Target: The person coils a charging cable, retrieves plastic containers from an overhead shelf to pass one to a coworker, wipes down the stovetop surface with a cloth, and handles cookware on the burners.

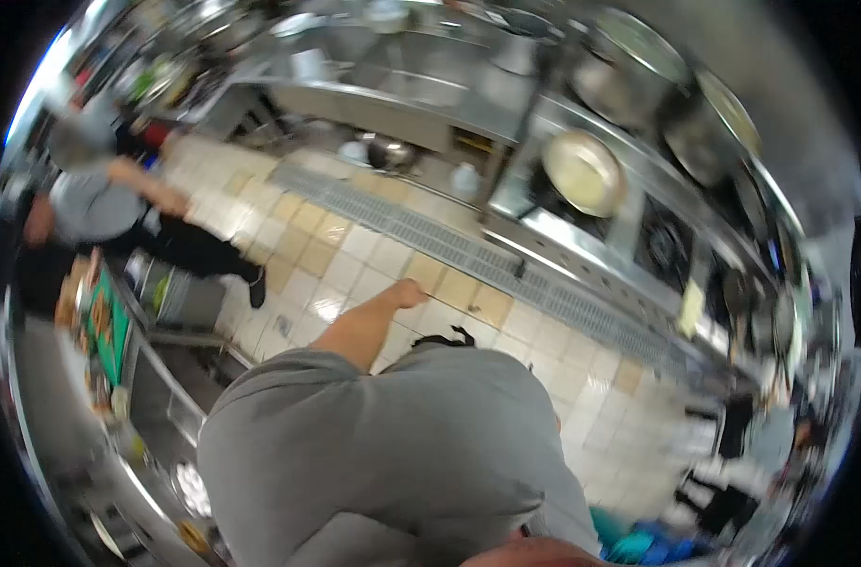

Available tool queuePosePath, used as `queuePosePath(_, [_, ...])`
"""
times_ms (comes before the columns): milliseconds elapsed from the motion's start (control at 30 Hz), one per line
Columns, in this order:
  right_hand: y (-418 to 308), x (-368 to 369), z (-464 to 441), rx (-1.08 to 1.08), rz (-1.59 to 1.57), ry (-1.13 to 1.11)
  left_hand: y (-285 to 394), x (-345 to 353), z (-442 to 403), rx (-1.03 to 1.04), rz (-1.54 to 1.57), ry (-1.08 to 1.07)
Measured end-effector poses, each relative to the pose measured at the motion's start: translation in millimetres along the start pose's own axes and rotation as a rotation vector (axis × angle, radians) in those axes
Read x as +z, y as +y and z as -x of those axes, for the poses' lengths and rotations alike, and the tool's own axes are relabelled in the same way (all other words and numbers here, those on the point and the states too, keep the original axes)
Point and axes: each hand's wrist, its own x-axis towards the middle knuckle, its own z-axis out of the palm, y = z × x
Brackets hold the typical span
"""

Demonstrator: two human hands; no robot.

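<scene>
My left hand [409, 295] hangs over the tiled floor [355, 276] at the end of my outstretched forearm. Its fingers look curled in, and I see nothing held in them, though the picture is soft. Just below it, a black shoe [445, 338] shows past the front of my grey shirt [383, 435]. My right hand is out of sight, on the far side of my body.
A floor drain grate [393, 219] runs along the stove [568, 248], where a pan [584, 173] and large pots [629, 71] stand. At left, a person [100, 203] is near a counter with a green board [107, 321]. Other people [766, 439] stand at far right.
</scene>
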Motion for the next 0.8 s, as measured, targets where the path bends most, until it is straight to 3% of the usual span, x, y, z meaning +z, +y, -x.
queuePosePath(33, [5, -5, -3, 0.003, -0.042, 0.034, 32, -8, 11, -0.212, 0.297, -0.043])
queuePosePath(100, [-61, -33, 25, 0.026, -0.006, 0.071, 29, 16, -42, -0.151, 0.761, 0.084])
queuePosePath(167, [-58, -52, 31, 0.175, -0.134, 0.079, 82, -14, -61, -0.02, 0.93, 0.128])
queuePosePath(233, [-40, -78, 16, 0.335, -0.116, 0.031, 165, -48, -71, 0.039, 0.871, 0.381])
queuePosePath(333, [14, -118, 16, 0.452, -0.249, 0.024, 245, -74, -109, 0.084, 0.774, 0.425])
queuePosePath(400, [49, -150, 14, 0.576, -0.357, 0.065, 279, -69, -149, 0.304, 0.275, 0.643])
queuePosePath(433, [63, -166, 12, 0.627, -0.371, 0.094, 298, -66, -151, 0.315, 0.261, 0.644])
queuePosePath(500, [150, -189, -11, 0.355, -0.142, -0.004, 333, -62, -149, 0.048, -0.149, 0.413])
queuePosePath(533, [169, -208, -19, 0.358, -0.155, -0.013, 337, -47, -163, 0.005, -0.075, 0.381])
queuePosePath(567, [185, -225, -25, 0.482, -0.281, 0.049, 355, -40, -153, -0.005, -0.087, 0.38])
queuePosePath(633, [201, -247, -42, 0.722, -0.516, 0.168, 404, -25, -116, -0.08, 0.178, 0.251])
queuePosePath(767, [185, -294, -90, 0.708, -0.421, 0.147, 436, 2, -102, -0.123, 0.418, 0.182])
queuePosePath(800, [179, -300, -104, 0.683, -0.415, 0.17, 441, 6, -103, -0.139, 0.623, 0.152])
